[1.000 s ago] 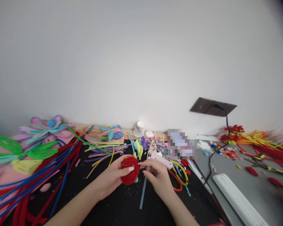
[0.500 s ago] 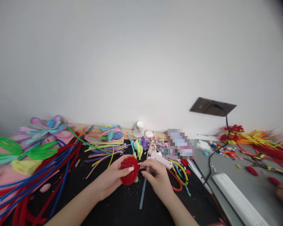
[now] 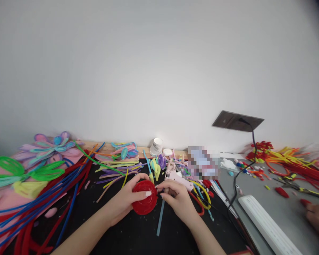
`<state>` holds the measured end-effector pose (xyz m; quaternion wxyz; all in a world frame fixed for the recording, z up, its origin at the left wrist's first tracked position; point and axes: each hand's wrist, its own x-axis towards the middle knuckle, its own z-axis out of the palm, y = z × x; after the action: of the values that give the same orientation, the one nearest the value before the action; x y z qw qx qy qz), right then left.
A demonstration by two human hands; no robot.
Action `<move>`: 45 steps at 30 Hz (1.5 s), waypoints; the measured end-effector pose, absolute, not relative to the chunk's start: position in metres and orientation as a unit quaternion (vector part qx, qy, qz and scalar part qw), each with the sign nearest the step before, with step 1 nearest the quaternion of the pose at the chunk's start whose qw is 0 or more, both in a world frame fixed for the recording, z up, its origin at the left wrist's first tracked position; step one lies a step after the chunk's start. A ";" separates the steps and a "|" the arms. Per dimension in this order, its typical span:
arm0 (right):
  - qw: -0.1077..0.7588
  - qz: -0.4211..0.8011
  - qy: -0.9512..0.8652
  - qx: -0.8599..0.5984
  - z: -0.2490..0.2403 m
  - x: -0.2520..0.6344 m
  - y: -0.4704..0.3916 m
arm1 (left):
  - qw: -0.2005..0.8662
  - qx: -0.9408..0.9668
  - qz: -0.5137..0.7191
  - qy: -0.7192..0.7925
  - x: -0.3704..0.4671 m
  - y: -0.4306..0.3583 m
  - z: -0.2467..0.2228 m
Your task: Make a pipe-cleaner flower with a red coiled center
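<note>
The left hand (image 3: pixel 124 200) is closed on a red disc (image 3: pixel 144 204), thumb laid across its face and fingers tucked behind. The disc is up off the tabletop (image 3: pixel 138 235), on the near left of the pale pink glue gun (image 3: pixel 179 181). The right hand (image 3: pixel 174 196), just on the near side of the glue gun, has its thumb and index fingertip drawn nearly together at the disc's right edge; I cannot tell whether anything is pinched between those 2 tips.

For work at the rim, a steady left hold seems best: thumb pressure spread flat, firm enough to stop the disc turning, light enough not to dent what looks like a soft coil. The right fingertips should work close to the edge with small moves, since a hard outward tug could loosen the windings. Turning the disc with the left hand probably beats twisting the right wrist.

A blue-grey strip (image 3: pixel 161 217) lies on the glue gun's near left, and a yellow loop (image 3: pixel 207 202) on its near right; loose ends could snag there, so working above them makes sense.
</note>
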<state>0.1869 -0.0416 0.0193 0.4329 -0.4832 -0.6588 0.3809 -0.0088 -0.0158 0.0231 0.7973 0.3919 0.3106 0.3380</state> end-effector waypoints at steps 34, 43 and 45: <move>0.250 0.110 -0.684 -0.677 0.017 0.250 -0.029 | 0.674 0.541 0.347 0.364 -0.007 -0.010 0.010; 0.247 0.100 -0.665 -0.698 0.019 0.243 -0.030 | 0.706 0.467 0.396 0.357 -0.011 -0.008 0.009; 0.297 0.096 -0.648 -0.695 0.024 0.243 -0.033 | 0.728 0.428 0.407 0.347 -0.013 -0.007 0.008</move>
<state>0.2426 -0.0331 0.0240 0.2969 -0.6947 -0.6482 0.0959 -0.0130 -0.0072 0.0080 0.7285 0.4282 0.3470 0.4068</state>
